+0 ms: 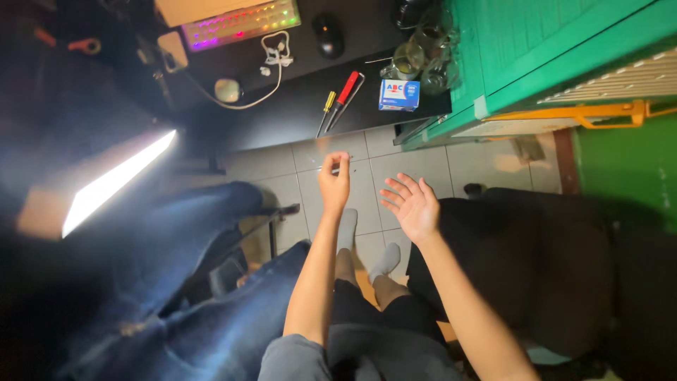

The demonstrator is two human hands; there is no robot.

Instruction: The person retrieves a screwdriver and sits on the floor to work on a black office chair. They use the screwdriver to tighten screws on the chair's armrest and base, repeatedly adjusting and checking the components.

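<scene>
My left hand is raised over the tiled floor, its thumb and fingers pinched on a thin small metal piece that is hard to make out. My right hand floats beside it, palm up and fingers spread, holding nothing. Both hands hang above my knees and grey-socked feet. Two screwdrivers, one red-handled and one yellow-handled, lie at the near edge of the dark desk just beyond my left hand.
On the desk sit a lit rainbow keyboard, a black mouse, white earphones, a small blue-and-white box and glass jars. Blue denim fabric lies left, a dark cushion right, a green cabinet far right.
</scene>
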